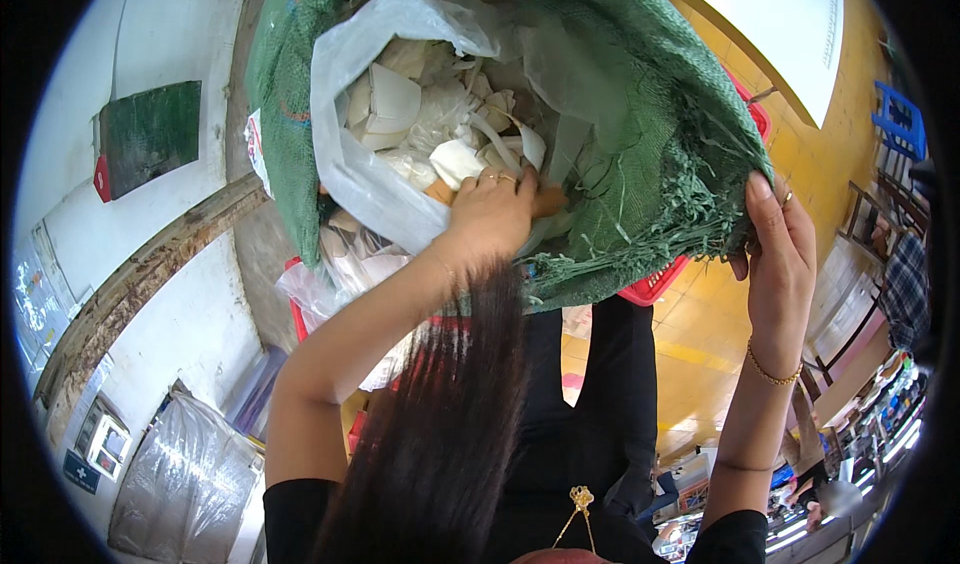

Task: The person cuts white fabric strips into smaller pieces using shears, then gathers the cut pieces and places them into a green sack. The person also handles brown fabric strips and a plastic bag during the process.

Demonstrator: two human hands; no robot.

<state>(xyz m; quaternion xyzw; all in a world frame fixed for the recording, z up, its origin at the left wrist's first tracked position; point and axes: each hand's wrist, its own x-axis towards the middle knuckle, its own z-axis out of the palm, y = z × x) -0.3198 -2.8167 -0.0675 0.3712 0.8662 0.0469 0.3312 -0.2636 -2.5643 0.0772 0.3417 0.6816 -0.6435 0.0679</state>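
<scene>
A large green woven sack [660, 134] stands with its mouth wide, and a translucent white plastic bag [335, 84] lines its left part. Inside the liner lie pale scraps: white curved pieces [395, 99], crumpled clear film and cream strips. My left hand [492, 212] reaches into the liner with curled fingers pressed among the scraps. An orange-brown piece [548, 202] shows beside its fingers; the fingertips are hidden. At the sack's frayed right rim, my right hand [780, 226] pinches the green weave between thumb and fingers.
Red plastic baskets [655, 282] show behind and below the sack. Clear plastic [345, 264] bulges at its lower left. A white-topped table [770, 24] stands at the upper right over a yellow tiled floor [700, 349], with a blue stool [898, 122] beyond. A white wall [180, 314] is at left.
</scene>
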